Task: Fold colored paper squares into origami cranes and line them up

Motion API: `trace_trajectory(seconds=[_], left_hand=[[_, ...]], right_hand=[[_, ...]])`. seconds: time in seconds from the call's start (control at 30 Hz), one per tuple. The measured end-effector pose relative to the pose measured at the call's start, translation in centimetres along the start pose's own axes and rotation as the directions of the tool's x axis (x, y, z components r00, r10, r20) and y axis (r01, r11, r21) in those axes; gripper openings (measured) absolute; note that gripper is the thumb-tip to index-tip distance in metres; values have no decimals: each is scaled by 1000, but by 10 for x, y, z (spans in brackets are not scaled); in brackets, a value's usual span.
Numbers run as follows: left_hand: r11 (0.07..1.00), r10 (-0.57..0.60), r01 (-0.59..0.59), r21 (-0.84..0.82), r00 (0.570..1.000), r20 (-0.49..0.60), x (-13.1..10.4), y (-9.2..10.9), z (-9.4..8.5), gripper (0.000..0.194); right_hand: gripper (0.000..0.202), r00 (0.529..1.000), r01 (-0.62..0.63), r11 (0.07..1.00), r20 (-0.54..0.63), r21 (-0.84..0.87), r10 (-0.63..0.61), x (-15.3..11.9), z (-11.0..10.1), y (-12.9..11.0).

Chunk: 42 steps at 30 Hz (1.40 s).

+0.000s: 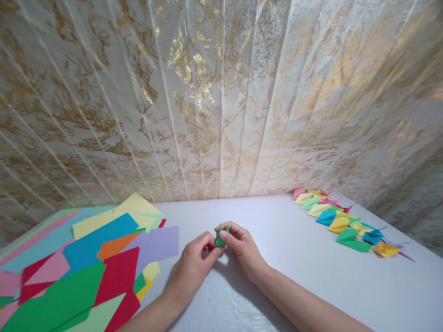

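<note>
A small folded green paper piece [220,238] with two pointed tips facing up is held between both hands, slightly above the white table [221,295]. My left hand [199,256] pinches its lower left side between thumb and fingers. My right hand [240,244] grips it from the right, thumb in front and fingers behind. The piece's lower edge is partly hidden by the fingertips.
Many coloured paper sheets, among them a blue sheet [100,242] and a purple sheet [159,244], overlap at the left. Rows of folded paper pieces, including a green one [352,240], lie at the right. A patterned curtain [221,101] hangs behind the table.
</note>
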State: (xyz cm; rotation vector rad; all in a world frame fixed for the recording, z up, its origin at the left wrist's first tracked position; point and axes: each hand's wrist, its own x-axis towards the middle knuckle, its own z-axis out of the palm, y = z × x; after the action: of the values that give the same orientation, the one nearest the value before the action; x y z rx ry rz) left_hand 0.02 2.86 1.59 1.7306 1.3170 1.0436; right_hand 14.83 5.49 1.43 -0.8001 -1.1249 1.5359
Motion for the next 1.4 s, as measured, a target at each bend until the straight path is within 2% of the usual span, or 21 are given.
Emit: trace_trajectory(seconds=[0.17,0.33,0.47,0.67,1.0,1.13,1.3,1.4], left_hand=[[999,40,-41,-7,996,-74,2,0,-4,9],[996,87,-91,-13,981,-172,5,3,-11,10],[993,112,-117,-17,979,-173,8,2,-13,12],[991,128,-134,-25,978,-166,7,2,-12,11],[993,90,-100,-57,983,-161,5,6,-12,14],[995,25,-37,-93,991,-129,5,11,-12,20],[983,-90,72,-171,991,-96,5,12,-13,31],[960,-153,131,-249,986,-70,4,13,-11,34]], right_hand=[[35,997,22,997,-66,-79,-27,4,-5,3],[35,997,41,978,-52,-204,-53,4,-7,3],[31,998,54,969,-18,-243,-60,3,-7,5],[20,967,245,913,19,-327,-253,2,-8,6],[13,942,324,840,65,-435,-329,2,-10,4],[13,887,451,718,181,-530,-424,2,-13,1],[23,775,604,454,351,-655,-525,2,-19,0],[24,746,628,395,373,-671,-551,3,-20,-1]])
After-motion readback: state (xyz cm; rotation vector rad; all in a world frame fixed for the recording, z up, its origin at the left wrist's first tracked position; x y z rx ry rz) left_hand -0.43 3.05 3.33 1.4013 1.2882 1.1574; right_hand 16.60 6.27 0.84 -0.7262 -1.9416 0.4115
